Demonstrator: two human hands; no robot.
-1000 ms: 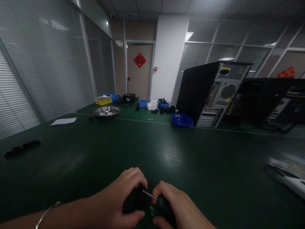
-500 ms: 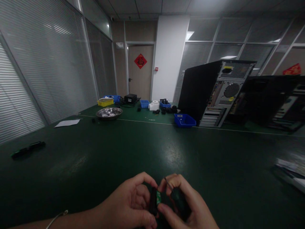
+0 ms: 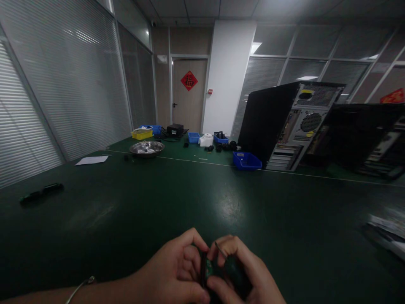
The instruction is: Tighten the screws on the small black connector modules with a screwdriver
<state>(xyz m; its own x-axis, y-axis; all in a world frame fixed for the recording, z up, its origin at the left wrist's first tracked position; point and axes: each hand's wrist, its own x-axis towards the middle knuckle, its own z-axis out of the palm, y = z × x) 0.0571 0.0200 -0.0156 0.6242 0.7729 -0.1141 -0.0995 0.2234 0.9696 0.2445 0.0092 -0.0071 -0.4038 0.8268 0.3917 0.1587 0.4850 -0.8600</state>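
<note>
Within the past second, the thin-shafted tool (image 3: 234, 268) was turned aside, retained in the right hand (image 3: 251, 266); green board (image 3: 209, 267) and dark casing (image 3: 203, 270) are gripped between that and the left hand (image 3: 180, 266), suggesting finger work

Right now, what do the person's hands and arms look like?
The left hand wears no glove; a thin, silvery bracelet curves over that wrist. The right hand is gloveless too. No sleeves show, though little right forearm is in view.
</note>
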